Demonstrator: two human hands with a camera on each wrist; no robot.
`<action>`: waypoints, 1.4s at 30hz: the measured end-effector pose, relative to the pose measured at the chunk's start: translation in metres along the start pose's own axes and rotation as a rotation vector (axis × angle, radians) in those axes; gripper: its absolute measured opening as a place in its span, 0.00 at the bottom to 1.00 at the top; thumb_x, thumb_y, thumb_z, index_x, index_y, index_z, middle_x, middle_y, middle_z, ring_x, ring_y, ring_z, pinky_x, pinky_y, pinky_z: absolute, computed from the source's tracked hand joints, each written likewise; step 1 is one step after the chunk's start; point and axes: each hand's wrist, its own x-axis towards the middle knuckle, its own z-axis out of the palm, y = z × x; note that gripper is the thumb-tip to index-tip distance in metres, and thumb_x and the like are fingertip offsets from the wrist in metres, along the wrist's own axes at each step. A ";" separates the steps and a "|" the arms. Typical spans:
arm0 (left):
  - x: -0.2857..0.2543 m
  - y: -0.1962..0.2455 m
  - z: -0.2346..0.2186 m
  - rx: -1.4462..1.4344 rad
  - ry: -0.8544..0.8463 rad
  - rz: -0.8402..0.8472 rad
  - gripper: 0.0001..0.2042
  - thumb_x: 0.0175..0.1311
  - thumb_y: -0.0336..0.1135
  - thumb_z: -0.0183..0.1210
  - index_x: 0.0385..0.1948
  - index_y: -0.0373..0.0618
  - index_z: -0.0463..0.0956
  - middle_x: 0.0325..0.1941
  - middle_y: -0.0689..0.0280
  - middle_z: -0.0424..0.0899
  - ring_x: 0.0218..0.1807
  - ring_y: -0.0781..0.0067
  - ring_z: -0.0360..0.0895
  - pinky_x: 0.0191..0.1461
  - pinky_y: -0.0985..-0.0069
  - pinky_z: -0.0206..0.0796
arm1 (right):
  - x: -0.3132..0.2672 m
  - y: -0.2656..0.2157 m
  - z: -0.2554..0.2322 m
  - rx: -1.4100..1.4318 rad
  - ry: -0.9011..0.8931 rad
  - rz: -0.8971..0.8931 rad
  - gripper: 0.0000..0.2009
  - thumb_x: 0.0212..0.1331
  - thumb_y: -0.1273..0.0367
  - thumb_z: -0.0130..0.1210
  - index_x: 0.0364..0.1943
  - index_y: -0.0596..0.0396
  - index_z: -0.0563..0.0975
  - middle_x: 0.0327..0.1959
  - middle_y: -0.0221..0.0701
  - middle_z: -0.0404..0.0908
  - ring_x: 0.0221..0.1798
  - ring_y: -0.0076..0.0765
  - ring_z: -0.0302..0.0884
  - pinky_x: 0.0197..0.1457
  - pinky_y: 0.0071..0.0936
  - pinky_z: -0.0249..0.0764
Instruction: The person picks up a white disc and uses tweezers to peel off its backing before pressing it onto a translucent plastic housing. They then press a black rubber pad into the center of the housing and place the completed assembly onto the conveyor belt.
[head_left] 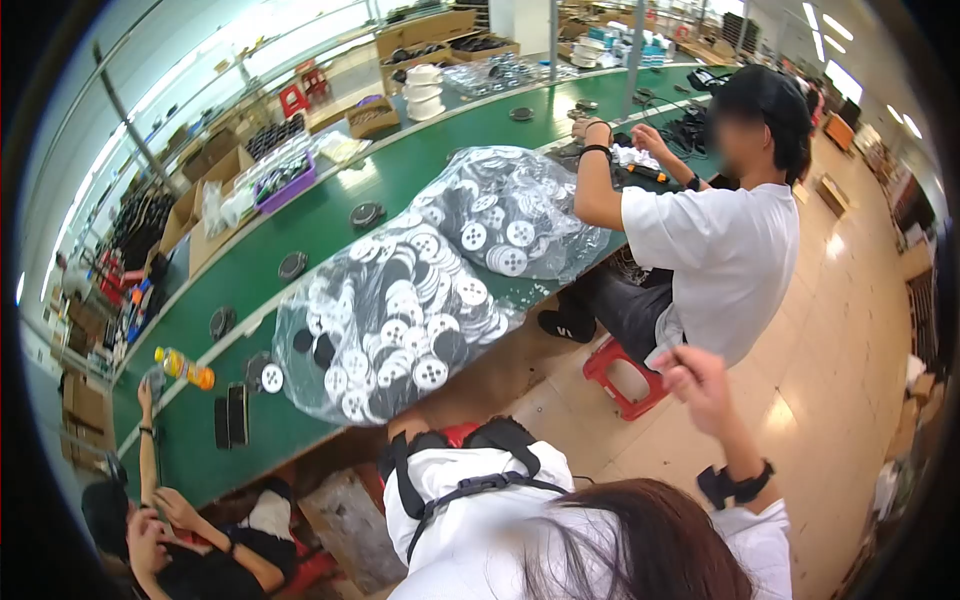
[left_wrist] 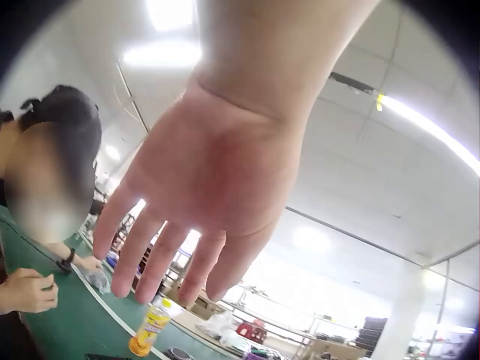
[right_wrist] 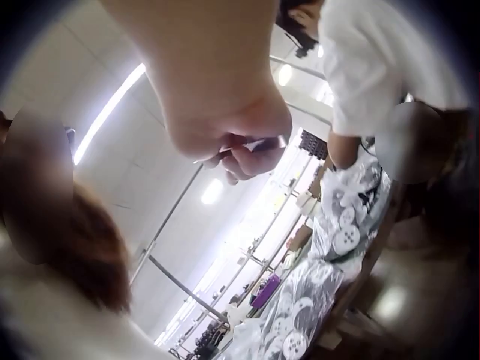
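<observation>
Two clear plastic bags [head_left: 298, 292] are lying side by side on one long green surface [head_left: 300, 440], each bulging with discs [head_left: 430, 373] too heaped to count. One loose white disc [head_left: 271, 378] is resting just beside the nearer bag, by a dark round part [head_left: 256, 366]. Three more dark round parts are sitting in a row behind that bag, and others are lying farther along. Two dark oblong pieces [head_left: 230, 416] are lying together near one bottle [head_left: 184, 368].

The right grip [head_left: 700, 388] is curling its fingers on one slim thing [right_wrist: 266, 142], pinching it well apart from the bags, in the air above the floor [head_left: 590, 470]. The slim thing is looking dark in the head view and is catching light in the right wrist view; the fingers are hiding most of it. The left grip [left_wrist: 202, 169] is holding nothing, its fingers reaching out straight and slightly spread.

The discs are showing white and black faces, the white ones bearing small dark holes like buttons. Beyond the bags, one person in a white T-shirt [head_left: 715, 265] is sitting on one red stool [head_left: 628, 382].

The bottle is showing yellow and orange, its label staying too blurred for reading.
</observation>
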 end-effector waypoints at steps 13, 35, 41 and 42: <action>0.222 0.141 0.168 0.226 -0.889 0.338 0.17 0.56 0.25 0.56 0.49 0.41 0.69 0.43 0.65 0.75 0.45 0.76 0.71 0.47 0.78 0.65 | 0.087 0.072 0.277 0.114 0.035 0.139 0.13 0.61 0.65 0.47 0.41 0.64 0.72 0.20 0.25 0.68 0.22 0.18 0.63 0.27 0.17 0.62; 0.219 -0.030 0.357 -0.126 0.059 0.749 0.06 0.48 0.26 0.57 0.30 0.42 0.74 0.32 0.65 0.73 0.27 0.68 0.73 0.27 0.76 0.64 | 0.065 0.026 0.312 -0.244 0.224 -0.245 0.17 0.63 0.61 0.44 0.48 0.60 0.68 0.26 0.23 0.67 0.22 0.10 0.54 0.23 0.08 0.47; 0.220 -0.028 0.359 -0.028 0.179 0.941 0.06 0.46 0.25 0.56 0.27 0.44 0.72 0.29 0.64 0.71 0.28 0.62 0.73 0.29 0.70 0.64 | 0.106 0.007 0.331 -0.364 0.265 -0.565 0.16 0.62 0.65 0.46 0.48 0.64 0.69 0.30 0.24 0.68 0.27 0.12 0.57 0.30 0.09 0.53; 0.223 -0.031 0.357 -0.010 0.145 0.951 0.04 0.50 0.27 0.56 0.27 0.43 0.72 0.30 0.64 0.74 0.26 0.66 0.74 0.28 0.72 0.64 | 0.111 -0.003 0.340 -0.348 0.179 -0.542 0.15 0.62 0.67 0.46 0.48 0.64 0.69 0.32 0.25 0.69 0.29 0.14 0.58 0.32 0.10 0.55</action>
